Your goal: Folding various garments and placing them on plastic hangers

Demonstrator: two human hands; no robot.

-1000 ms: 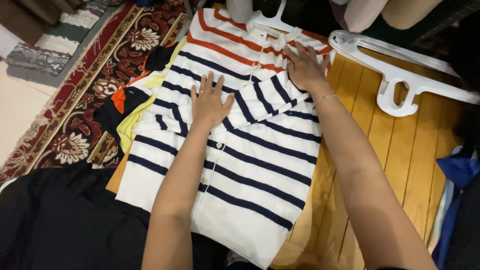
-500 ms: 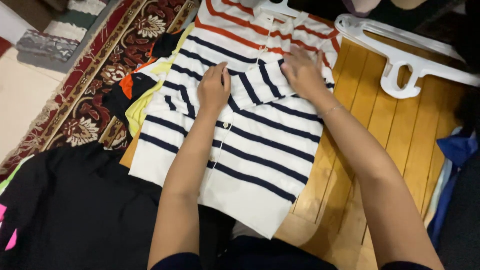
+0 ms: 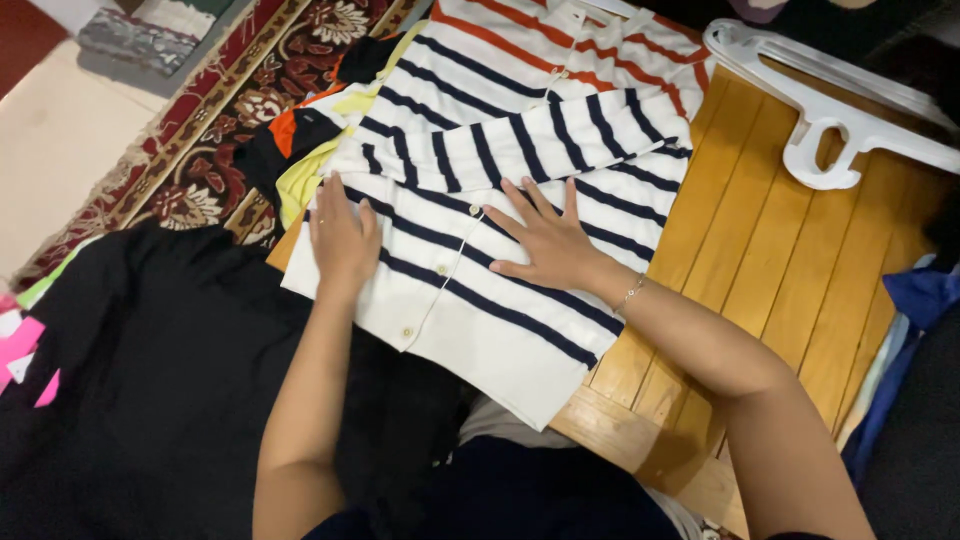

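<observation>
I see pink tags [image 3: 22, 350] at the frame's left edge, and my left hand [image 3: 343, 238] and right hand [image 3: 548, 243] lie flat, fingers spread, on the striped cardigan [image 3: 500, 170] mid-frame on the wooden worktop [image 3: 780, 260].

No packages, signs or screens show; only small pink paper tags [image 3: 22, 345] at far left.
</observation>
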